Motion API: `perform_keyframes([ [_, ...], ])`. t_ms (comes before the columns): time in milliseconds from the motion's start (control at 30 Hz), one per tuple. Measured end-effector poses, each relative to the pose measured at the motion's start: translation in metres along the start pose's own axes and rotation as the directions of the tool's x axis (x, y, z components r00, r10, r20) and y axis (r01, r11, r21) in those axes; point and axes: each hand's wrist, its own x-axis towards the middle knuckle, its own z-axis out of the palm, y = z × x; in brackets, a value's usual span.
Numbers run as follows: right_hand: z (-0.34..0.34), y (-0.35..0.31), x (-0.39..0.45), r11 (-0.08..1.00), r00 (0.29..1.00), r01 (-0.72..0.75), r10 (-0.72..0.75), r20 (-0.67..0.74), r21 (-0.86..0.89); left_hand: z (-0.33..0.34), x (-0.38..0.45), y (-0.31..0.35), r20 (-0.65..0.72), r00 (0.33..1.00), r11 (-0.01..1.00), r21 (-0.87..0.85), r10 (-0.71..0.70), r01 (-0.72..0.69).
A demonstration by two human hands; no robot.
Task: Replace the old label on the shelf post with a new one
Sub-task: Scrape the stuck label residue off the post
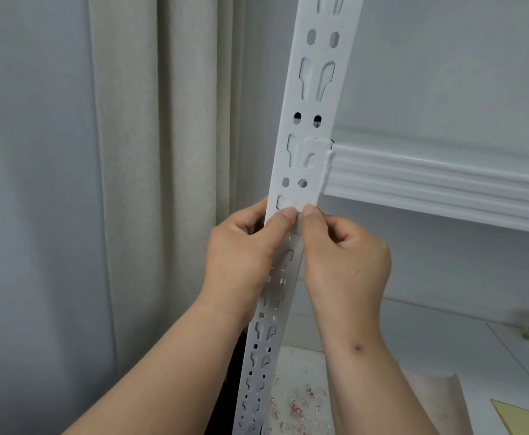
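Observation:
A white slotted shelf post (310,127) runs up the middle of the view, leaning slightly to the right. My left hand (241,255) and my right hand (345,262) meet on it just below the shelf beam. Each hand has its fingers curled round an edge of the post. Both thumbs press side by side on a small pale label (297,219) on the post's front face. The label is nearly the same white as the post, and the thumbs hide most of it.
A white ribbed shelf beam (445,183) joins the post and runs right. A beige curtain (162,152) hangs to the left. Below lies a lower shelf (445,340) with red and white paper scraps (297,406) and a yellowish sheet (524,419) at the bottom right.

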Motion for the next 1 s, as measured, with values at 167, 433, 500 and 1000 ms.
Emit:
perform_keyframes([
  [167,0.001,0.004,-0.003,0.999,0.999,0.042,-0.042,-0.019,-0.003,0.001,0.002,-0.002,-0.021,1.0,1.0,-0.004,-0.004,0.004],
  [433,0.001,-0.002,0.006,0.999,0.998,0.051,-0.051,-0.026,-0.019,0.0,0.002,-0.005,0.005,1.0,0.999,-0.026,0.021,-0.021],
  [500,0.0,0.002,0.002,0.996,0.996,0.083,-0.084,-0.022,-0.036,0.0,0.003,-0.007,-0.005,1.0,1.0,-0.014,0.022,-0.022],
  [1000,0.001,0.004,0.001,0.992,0.992,0.124,-0.124,-0.015,-0.016,-0.005,0.004,-0.01,0.07,0.997,0.999,-0.033,0.038,-0.036],
])
